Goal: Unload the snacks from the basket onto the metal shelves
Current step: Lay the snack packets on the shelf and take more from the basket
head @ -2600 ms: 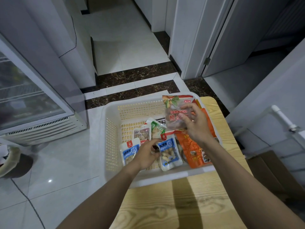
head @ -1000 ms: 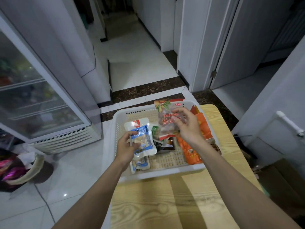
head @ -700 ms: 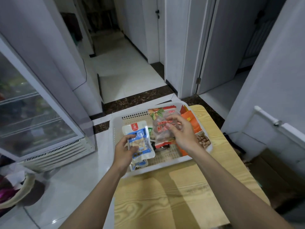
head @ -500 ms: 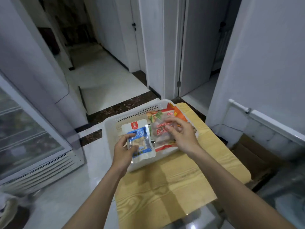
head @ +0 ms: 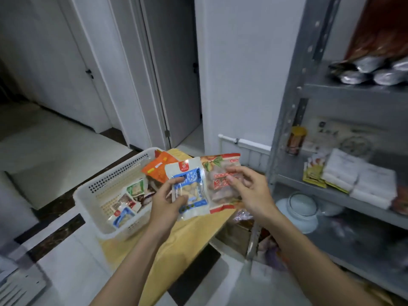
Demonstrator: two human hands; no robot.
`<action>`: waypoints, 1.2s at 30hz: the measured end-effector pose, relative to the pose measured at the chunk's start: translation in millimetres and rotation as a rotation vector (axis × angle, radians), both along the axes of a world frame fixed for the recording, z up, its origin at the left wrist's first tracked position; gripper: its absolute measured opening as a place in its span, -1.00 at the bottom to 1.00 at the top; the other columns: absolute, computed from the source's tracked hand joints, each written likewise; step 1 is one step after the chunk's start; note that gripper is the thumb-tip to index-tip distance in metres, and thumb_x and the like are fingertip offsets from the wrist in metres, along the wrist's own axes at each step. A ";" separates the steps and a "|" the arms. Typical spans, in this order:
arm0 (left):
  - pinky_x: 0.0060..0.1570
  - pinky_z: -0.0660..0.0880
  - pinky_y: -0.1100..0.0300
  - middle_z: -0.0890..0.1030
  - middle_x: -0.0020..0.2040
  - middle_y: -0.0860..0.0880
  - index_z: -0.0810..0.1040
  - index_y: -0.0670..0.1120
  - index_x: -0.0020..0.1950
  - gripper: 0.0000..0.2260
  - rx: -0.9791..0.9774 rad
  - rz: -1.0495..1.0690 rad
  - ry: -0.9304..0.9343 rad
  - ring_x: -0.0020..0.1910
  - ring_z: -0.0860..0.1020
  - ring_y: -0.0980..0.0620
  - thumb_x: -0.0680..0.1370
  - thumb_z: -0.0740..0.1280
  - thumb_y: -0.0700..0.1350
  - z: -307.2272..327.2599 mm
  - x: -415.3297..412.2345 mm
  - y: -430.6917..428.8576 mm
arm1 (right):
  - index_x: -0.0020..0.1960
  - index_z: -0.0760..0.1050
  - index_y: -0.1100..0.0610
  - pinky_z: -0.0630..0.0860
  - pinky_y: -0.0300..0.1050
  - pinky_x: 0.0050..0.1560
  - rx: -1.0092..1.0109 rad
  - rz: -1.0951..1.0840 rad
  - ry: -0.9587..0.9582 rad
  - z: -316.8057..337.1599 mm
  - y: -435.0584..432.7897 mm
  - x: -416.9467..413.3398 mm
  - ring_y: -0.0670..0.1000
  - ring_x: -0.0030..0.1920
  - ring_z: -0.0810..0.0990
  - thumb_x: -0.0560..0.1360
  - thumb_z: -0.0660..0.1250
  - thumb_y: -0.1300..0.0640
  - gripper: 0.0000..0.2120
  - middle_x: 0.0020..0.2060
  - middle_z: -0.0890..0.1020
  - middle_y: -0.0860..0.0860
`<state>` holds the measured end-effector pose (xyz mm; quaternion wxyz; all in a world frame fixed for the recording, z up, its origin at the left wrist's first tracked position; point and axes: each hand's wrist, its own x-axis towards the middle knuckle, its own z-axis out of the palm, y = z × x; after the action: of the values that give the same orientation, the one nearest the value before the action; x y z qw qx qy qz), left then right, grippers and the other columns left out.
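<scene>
Setting: tiled hallway with white doors; wooden table (head: pixel 176 239) at left, metal shelves (head: pixel 287 120) at right.
Basket (head: pixel 114 175): white, perforated, on the table; an orange packet (head: pixel 157 167) and several small packets (head: pixel 130 195) remain inside.
Blue packet (head: pixel 191 191): held in the air above the table's right edge, between basket and shelves. Long axis near upright, logo end up, printed face toward the camera.
Red packet (head: pixel 223 188): just beside the blue one, its left edge tucked behind it. Long axis upright, leaf-printed end up.
Left hand (head: pixel 167 202): pinches the blue packet, thumb on the front, fingers curled behind.
Right hand (head: pixel 251 191): grips the red packet, fingertips spread on its face; thumb hidden.
Middle shelf: already carries a white folded stack (head: pixel 364 180) and yellow sachets (head: pixel 313 175).
Lower shelf: holds white bowls (head: pixel 302 206).
Risk 1: slick film held by a light pinch could slide out and drop to the floor.
Risk 2: the 2 overlapping packets may snag on each other when the hands part.
Risk 3: little free shelf space; a careless push could shove the stack or sachets.
</scene>
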<state>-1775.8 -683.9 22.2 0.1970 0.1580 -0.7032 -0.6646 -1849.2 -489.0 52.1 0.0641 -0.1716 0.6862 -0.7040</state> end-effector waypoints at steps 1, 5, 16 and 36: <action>-0.27 0.57 0.26 0.61 0.13 0.04 0.57 0.04 0.12 -0.67 0.005 -0.035 0.012 -0.09 0.65 0.09 0.53 0.35 -0.36 5.9 -1.4 16.9 | 0.11 0.61 0.08 0.62 -0.24 -0.27 -0.009 -0.035 0.013 5.5 18.8 5.4 -0.13 -0.10 0.70 0.57 0.33 0.22 -0.83 0.02 0.68 -0.08; -0.27 0.60 0.20 0.60 0.13 0.06 0.56 0.00 0.16 -0.69 -0.014 -0.170 0.024 -0.09 0.66 0.13 0.54 0.34 -0.35 26.6 -7.8 93.5 | 0.10 0.62 0.11 0.55 -0.34 -0.34 -0.055 -0.171 0.021 24.3 100.9 26.6 -0.20 -0.19 0.69 0.56 0.34 0.25 -0.84 -0.14 0.71 -0.18; -0.06 0.63 -0.10 0.65 0.14 -0.01 0.59 0.00 0.14 -0.68 0.050 -0.491 0.104 0.04 0.66 -0.05 0.52 0.37 -0.37 71.6 -9.5 364.7 | 0.02 0.66 0.04 0.60 -0.26 -0.23 -0.056 -0.533 0.068 60.1 379.9 96.6 -0.11 -0.12 0.71 0.52 0.38 0.27 -0.83 -0.12 0.71 -0.19; -0.20 0.62 0.17 0.67 0.08 0.06 0.58 0.00 0.14 -0.67 0.044 -0.798 0.282 -0.02 0.68 0.06 0.52 0.35 -0.39 160.9 -87.6 657.5 | -0.01 0.68 -0.02 0.65 -0.12 -0.14 -0.084 -0.875 0.169 130.5 671.0 87.2 -0.04 -0.10 0.72 0.51 0.40 0.24 -0.81 -0.07 0.72 -0.03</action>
<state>-1863.4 -26.4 183.1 0.0154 -0.2150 -0.6611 -0.7187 -1762.0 181.9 182.6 -0.3030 0.0754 0.6678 -0.6757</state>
